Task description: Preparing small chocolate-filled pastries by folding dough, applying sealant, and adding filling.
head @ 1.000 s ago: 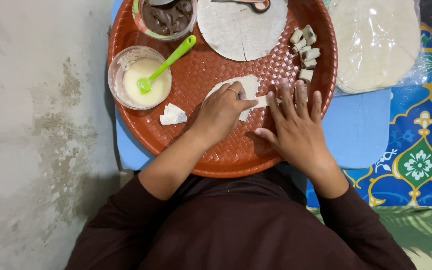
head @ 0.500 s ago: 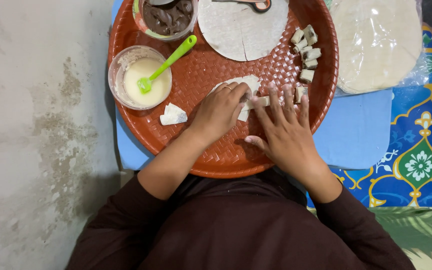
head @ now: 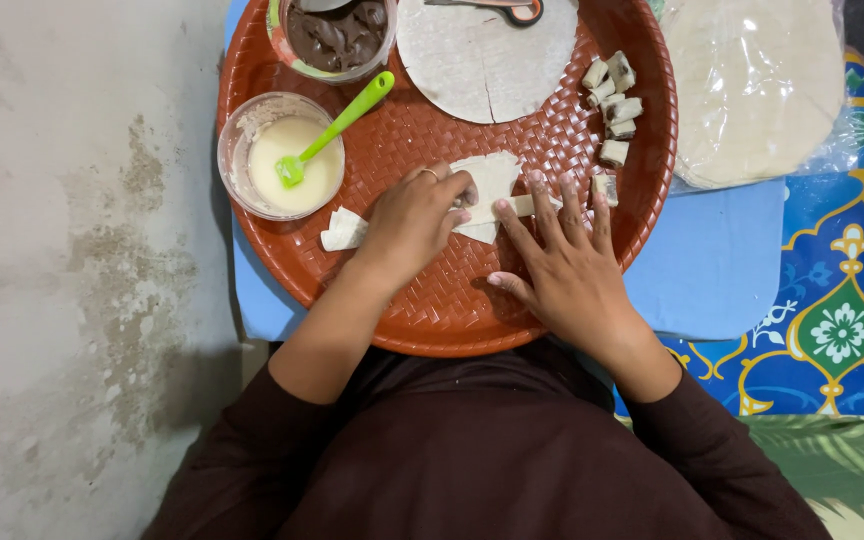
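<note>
A thin white wrapper piece point(head: 490, 180) lies on the round orange woven tray point(head: 432, 310), partly rolled at its near edge. My left hand point(head: 412, 222) pinches the roll's left end with curled fingers. My right hand point(head: 564, 262) lies flat, its fingertips pressing on the roll's right part. A small folded wrapper scrap point(head: 343, 231) rests just left of my left hand.
On the tray: a bowl of pale batter point(head: 282, 160) with a green spatula point(head: 337, 128), a tub of brown filling point(head: 337, 35), a round flat wrapper point(head: 487, 55) with scissors point(head: 507, 8), several finished small rolls point(head: 614, 100). A bagged stack of wrappers point(head: 752, 85) lies right, on a blue mat.
My right hand has slid left onto the wrapper, and both hands have rolled its near edge up into a thin roll.
</note>
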